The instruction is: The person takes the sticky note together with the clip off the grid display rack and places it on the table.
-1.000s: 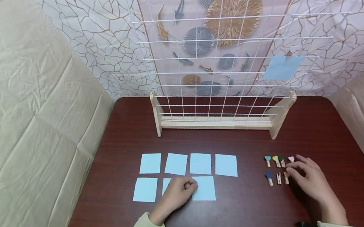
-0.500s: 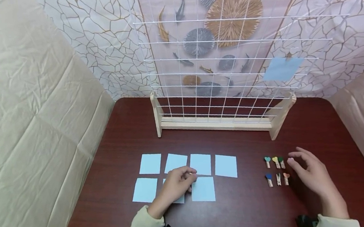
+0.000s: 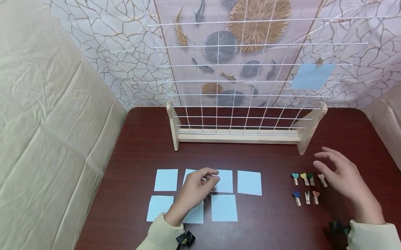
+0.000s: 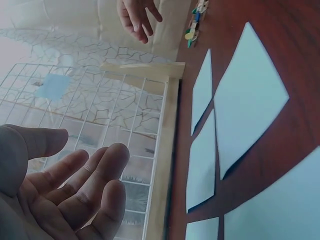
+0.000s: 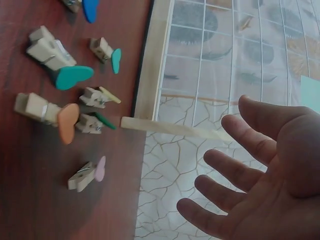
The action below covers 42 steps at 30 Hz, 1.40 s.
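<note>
My left hand (image 3: 197,189) hovers over pale blue paper squares on the table, its fingers loosely bent around nothing. It partly covers the middle squares; one bare square (image 3: 223,208) lies just right of it. In the left wrist view, the fingers (image 4: 82,197) are relaxed and apart from the paper. My right hand (image 3: 345,179) is raised beside small wooden clothespins with coloured hearts. Nearest to it is the pink-heart clothespin (image 3: 322,180), with the orange-heart clothespin (image 3: 316,197) closer to me. The right wrist view shows this hand's fingers spread and holding nothing.
A white wire grid (image 3: 230,62) on a wooden stand (image 3: 238,134) rises at the back of the table (image 3: 270,231). One blue sheet (image 3: 313,76) hangs from its right side by a clothespin (image 3: 319,62). Fabric walls (image 3: 40,137) enclose the sides.
Both hands have lifted and moved toward the grid. My right hand has drawn away from the clothespins, leaving the pink-heart one in view. The paper squares stay where they were.
</note>
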{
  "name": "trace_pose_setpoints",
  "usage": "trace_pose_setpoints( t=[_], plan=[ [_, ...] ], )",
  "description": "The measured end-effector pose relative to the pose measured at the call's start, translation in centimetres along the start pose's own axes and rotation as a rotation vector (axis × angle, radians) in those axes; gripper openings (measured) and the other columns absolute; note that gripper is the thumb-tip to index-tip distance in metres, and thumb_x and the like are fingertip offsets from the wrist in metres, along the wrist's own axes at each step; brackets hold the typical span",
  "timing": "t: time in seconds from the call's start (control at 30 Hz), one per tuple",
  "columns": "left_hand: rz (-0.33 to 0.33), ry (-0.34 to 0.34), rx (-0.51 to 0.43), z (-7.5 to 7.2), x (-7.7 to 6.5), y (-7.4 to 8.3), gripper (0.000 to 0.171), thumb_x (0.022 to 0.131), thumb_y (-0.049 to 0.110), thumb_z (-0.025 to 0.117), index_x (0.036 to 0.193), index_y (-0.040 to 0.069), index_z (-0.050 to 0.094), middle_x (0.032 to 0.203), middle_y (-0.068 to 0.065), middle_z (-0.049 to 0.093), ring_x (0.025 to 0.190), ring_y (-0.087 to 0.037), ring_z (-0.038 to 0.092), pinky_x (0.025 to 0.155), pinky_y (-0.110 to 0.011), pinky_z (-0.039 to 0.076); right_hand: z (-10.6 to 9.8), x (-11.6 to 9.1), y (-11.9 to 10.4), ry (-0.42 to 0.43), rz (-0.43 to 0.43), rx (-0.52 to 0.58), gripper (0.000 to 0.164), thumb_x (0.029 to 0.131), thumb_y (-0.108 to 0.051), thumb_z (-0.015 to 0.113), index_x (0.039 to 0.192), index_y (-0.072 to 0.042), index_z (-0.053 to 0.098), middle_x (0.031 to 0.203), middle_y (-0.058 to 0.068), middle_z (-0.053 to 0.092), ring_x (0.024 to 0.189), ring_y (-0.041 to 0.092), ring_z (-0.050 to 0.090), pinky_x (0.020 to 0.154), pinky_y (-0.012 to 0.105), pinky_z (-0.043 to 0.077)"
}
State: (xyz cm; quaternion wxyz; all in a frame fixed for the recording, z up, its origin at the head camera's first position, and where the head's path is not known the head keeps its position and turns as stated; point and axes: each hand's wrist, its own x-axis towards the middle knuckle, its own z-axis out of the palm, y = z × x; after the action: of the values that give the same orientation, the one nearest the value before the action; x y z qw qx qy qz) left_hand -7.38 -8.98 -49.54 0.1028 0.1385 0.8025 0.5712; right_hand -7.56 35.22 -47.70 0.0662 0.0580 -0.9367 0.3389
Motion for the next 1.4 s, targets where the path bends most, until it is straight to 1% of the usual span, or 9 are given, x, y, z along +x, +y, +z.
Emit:
trace_pose_setpoints(
  t=[0.1, 0.23, 0.3, 0.47, 0.57, 0.8, 1.0, 1.23, 1.4],
  plan=[
    [0.016, 0.019, 0.003, -0.1, 0.3, 0.2, 0.028, 0.107, 0.025, 0.064, 0.128, 0.009, 0.072, 0.098, -0.006, 0.075, 0.081, -0.033, 0.074, 0.057, -0.03, 0.053, -0.1, 0.4, -0.3, -0.009, -0.009, 0.002, 0.033, 0.107, -0.02, 0.064, 0.131, 0.003, 0.064, 0.152, 0.034, 0.047, 0.136, 0.057, 0.046, 0.1, 0.023, 0.039],
    [0.023, 0.012, -0.004, -0.2, 0.7, 0.6, 0.03, 0.107, 0.027, 0.064, 0.13, 0.009, 0.071, 0.1, -0.004, 0.075, 0.082, -0.034, 0.075, 0.055, -0.029, 0.051, -0.2, 0.8, -0.8, -0.016, -0.01, 0.016, 0.037, 0.109, -0.022, 0.062, 0.135, 0.004, 0.061, 0.153, 0.035, 0.046, 0.138, 0.057, 0.043, 0.099, 0.061, 0.044],
    [0.03, 0.002, -0.007, -0.3, 1.1, 0.8, 0.031, 0.107, 0.028, 0.064, 0.131, 0.009, 0.071, 0.104, -0.006, 0.076, 0.084, -0.03, 0.075, 0.056, -0.029, 0.051, -0.3, 1.0, -1.0, -0.006, -0.017, 0.018, 0.039, 0.109, -0.022, 0.062, 0.137, 0.005, 0.06, 0.153, 0.034, 0.046, 0.139, 0.057, 0.043, 0.1, 0.065, 0.042],
    [0.08, -0.008, 0.008, -0.6, 2.1, 1.4, 0.033, 0.108, 0.028, 0.064, 0.134, 0.01, 0.07, 0.112, -0.009, 0.078, 0.087, -0.014, 0.074, 0.066, -0.03, 0.053, -0.9, 1.5, -1.5, 0.035, -0.056, 0.007, 0.039, 0.108, -0.022, 0.064, 0.137, 0.003, 0.061, 0.152, 0.03, 0.051, 0.139, 0.052, 0.046, 0.097, 0.016, 0.037],
    [0.107, -0.004, 0.019, -0.8, 2.6, 1.9, 0.032, 0.108, 0.027, 0.064, 0.135, 0.009, 0.069, 0.113, -0.008, 0.078, 0.088, -0.011, 0.074, 0.071, -0.032, 0.053, -1.2, 1.9, -1.8, 0.04, -0.07, 0.01, 0.039, 0.107, -0.022, 0.064, 0.138, 0.003, 0.06, 0.151, 0.03, 0.051, 0.139, 0.051, 0.046, 0.092, 0.009, 0.032],
    [0.146, 0.012, 0.021, -0.8, 3.7, 2.9, 0.031, 0.107, 0.025, 0.066, 0.134, 0.01, 0.07, 0.107, -0.002, 0.077, 0.091, -0.02, 0.074, 0.07, -0.03, 0.051, -1.9, 2.8, -2.8, 0.041, -0.079, 0.03, 0.045, 0.108, -0.021, 0.063, 0.143, 0.006, 0.056, 0.152, 0.033, 0.048, 0.142, 0.051, 0.043, 0.114, 0.062, 0.036],
    [0.172, 0.01, 0.032, -0.4, 4.4, 3.6, 0.031, 0.107, 0.023, 0.066, 0.134, 0.01, 0.07, 0.114, -0.005, 0.076, 0.095, -0.022, 0.074, 0.074, -0.029, 0.055, -1.9, 3.7, -3.4, 0.078, -0.141, 0.022, 0.043, 0.106, -0.019, 0.066, 0.144, 0.001, 0.059, 0.148, 0.027, 0.056, 0.144, 0.021, 0.045, 0.101, 0.006, 0.026],
    [0.197, 0.014, 0.091, 0.2, 5.3, 4.3, 0.032, 0.107, 0.025, 0.065, 0.136, 0.01, 0.068, 0.117, -0.004, 0.077, 0.093, -0.011, 0.071, 0.073, -0.029, 0.057, -2.5, 4.4, -4.3, 0.073, -0.154, 0.029, 0.045, 0.107, -0.018, 0.064, 0.147, 0.002, 0.056, 0.15, 0.027, 0.053, 0.144, 0.04, 0.044, 0.108, 0.012, 0.028],
    [0.216, 0.012, 0.115, 0.3, 5.6, 4.9, 0.034, 0.107, 0.026, 0.065, 0.137, 0.011, 0.068, 0.116, -0.002, 0.076, 0.092, -0.009, 0.07, 0.072, -0.029, 0.056, -2.7, 4.8, -4.6, 0.081, -0.165, 0.031, 0.046, 0.108, -0.018, 0.063, 0.148, 0.002, 0.054, 0.15, 0.027, 0.054, 0.144, 0.028, 0.045, 0.104, 0.009, 0.029]
  ],
)
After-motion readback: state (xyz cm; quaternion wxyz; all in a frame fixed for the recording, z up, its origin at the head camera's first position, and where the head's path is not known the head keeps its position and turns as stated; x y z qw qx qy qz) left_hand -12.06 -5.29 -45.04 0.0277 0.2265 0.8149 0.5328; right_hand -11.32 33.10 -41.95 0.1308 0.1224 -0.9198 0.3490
